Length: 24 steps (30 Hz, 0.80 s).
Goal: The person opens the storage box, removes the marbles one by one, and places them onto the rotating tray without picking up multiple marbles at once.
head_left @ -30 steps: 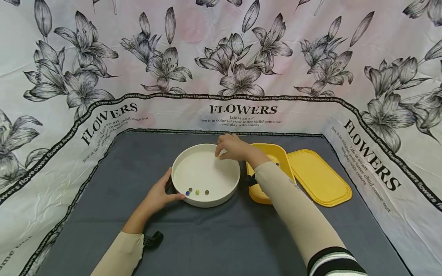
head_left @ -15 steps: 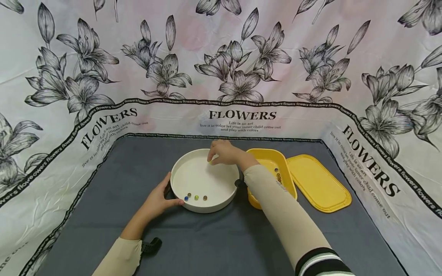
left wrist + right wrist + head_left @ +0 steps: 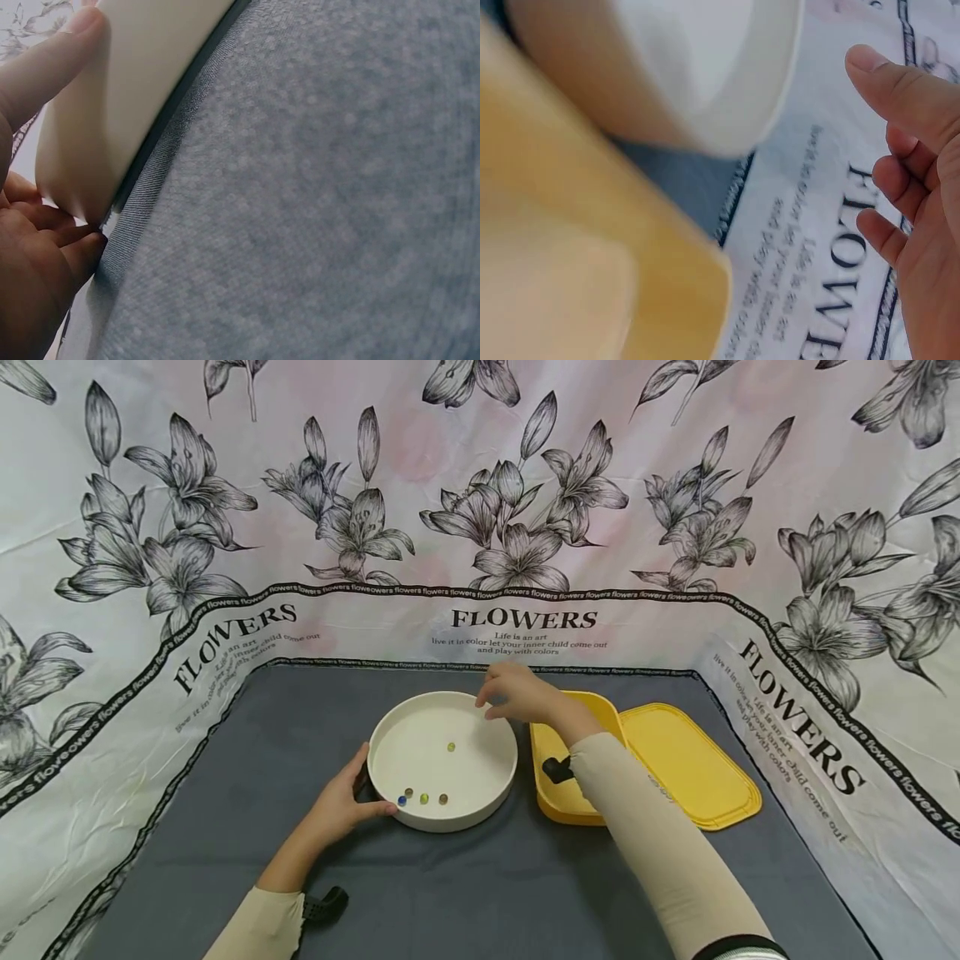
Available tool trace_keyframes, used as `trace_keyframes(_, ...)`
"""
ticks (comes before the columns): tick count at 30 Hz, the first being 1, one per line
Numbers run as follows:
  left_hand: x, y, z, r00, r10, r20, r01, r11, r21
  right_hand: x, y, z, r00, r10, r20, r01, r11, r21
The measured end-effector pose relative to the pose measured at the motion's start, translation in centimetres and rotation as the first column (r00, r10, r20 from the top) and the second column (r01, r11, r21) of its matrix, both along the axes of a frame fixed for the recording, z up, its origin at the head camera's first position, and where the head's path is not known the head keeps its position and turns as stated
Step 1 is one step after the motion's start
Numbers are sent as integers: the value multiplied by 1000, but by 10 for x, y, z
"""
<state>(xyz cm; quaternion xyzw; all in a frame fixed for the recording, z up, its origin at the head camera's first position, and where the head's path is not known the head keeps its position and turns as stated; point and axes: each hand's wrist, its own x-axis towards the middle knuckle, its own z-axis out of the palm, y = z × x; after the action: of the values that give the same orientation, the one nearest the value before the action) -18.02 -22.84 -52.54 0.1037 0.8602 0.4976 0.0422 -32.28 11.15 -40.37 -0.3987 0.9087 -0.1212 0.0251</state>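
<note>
Spreading from the near edge, a gray cloth (image 3: pixel 480 893) lies beneath the things I work with. My left hand (image 3: pixel 337 806) grips the round white tray (image 3: pixel 480 768) at its near-left side, thumb on the rim and fingers against the lower outer wall. Inside, toward the near left, sit a blue marble (image 3: pixel 402 801), a small brown marble (image 3: pixel 408 792) just beyond it, a yellow-green marble (image 3: pixel 424 798) and, farther right, a second brown marble (image 3: pixel 443 799). A pale yellow marble (image 3: pixel 451 747) lies near the tray's middle, well apart from these four. Right of the tray stands an open yellow box (image 3: pixel 570 814), partly hidden by my right sleeve (image 3: pixel 652 827); the yellow lid (image 3: pixel 697 768) lies just beside it, to the right. My right hand (image 3: pixel 517 693) hangs over the tray's far-right rim, thumb and fingertips apart. Farthest, I see a floral backdrop (image 3: pixel 517 552) printed "FLOWERS".
</note>
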Motion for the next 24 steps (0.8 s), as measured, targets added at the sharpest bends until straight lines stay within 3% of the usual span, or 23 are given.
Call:
trace_keyframes(9,4,0,2,1000,1,17,-1,1000,2,16,63,17,994,28,-110,-34,998,-57)
trace_keyframes(14,4,-2,-1,1000,0,22,-1,1000,10,25,90,23,996,-12,-87,11,1000,-16)
trace_keyframes(18,4,-3,-1,1000,-9,19,9,1000,2,34,108,21,997,-49,-67,51,998,22)
trace_keyframes(24,2,-2,-3,1000,-21,-6,21,1000,10,44,134,9,993,-60,-106,67,995,71)
